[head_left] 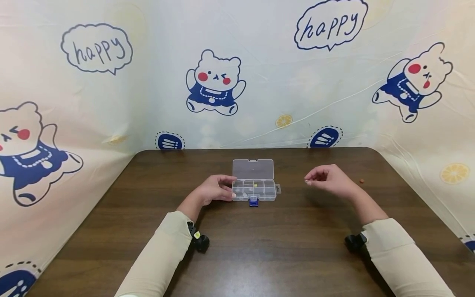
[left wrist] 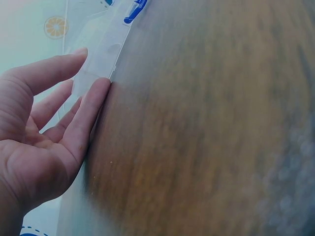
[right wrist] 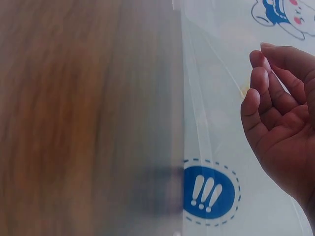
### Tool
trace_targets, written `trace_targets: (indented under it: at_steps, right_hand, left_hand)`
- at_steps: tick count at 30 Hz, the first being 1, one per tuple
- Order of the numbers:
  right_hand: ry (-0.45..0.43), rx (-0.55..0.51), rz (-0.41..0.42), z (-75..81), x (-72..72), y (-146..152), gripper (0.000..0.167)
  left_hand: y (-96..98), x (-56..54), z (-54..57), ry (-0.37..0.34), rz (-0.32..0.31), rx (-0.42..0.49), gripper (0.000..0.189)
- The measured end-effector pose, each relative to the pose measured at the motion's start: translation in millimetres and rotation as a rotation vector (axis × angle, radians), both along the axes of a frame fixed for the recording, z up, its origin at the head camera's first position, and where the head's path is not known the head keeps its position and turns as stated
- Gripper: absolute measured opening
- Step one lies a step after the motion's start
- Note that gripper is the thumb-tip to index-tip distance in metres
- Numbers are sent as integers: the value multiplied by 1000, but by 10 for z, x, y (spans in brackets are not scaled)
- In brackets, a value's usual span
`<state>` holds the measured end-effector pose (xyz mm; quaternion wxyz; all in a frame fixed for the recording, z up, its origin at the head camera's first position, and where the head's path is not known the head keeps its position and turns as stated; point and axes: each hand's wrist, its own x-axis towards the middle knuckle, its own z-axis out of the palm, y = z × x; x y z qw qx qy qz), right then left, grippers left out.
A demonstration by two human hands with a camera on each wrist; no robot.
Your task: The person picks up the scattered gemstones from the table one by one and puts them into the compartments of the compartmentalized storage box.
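Observation:
A clear plastic compartment box point(head_left: 268, 192) stands on the table with its lid point(head_left: 253, 170) raised at the back and a blue latch point(head_left: 254, 202) at the front. A small yellow bead point(head_left: 255, 185) lies in one back compartment; pale bits show in the left ones. My left hand point(head_left: 214, 189) holds the box's left end between thumb and fingers. To the right of the box, above the table, my right hand point(head_left: 330, 179) has thumb and fingertip pinched together. A tiny pale thing shows at those tips; its kind is unclear, and the right wrist view hides it.
A small orange-red bead point(head_left: 361, 181) lies on the brown wooden table point(head_left: 259, 247), to the right of my right hand. A printed cloth point(head_left: 259, 82) hangs behind the table's far edge. Each wrist carries a small black camera.

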<state>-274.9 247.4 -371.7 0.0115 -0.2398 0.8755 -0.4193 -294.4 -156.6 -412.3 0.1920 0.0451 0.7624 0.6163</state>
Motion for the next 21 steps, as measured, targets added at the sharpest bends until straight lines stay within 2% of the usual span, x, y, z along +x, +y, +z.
trace_targets:
  at_steps: [3, 5, 10, 12, 21]
  right_hand:
    - [-4, -1, 20, 16, -13, -76, 16]
    - [-9, 12, 33, 96, 33, -162, 16]
    - [-7, 24, 55, 123, 7, -272, 12]
    - [-6, 21, 66, 71, -60, -268, 11]
    - [22, 50, 148, 172, -98, -398, 7]
  left_hand:
    - [-1, 0, 5, 2, -5, 1, 65]
    - [0, -1, 7, 0, -4, 3, 65]
    - [-6, -3, 5, -3, -5, 4, 65]
    - [-7, -3, 6, -2, -12, 2, 65]
    - [-5, -5, 22, -13, -18, 9, 65]
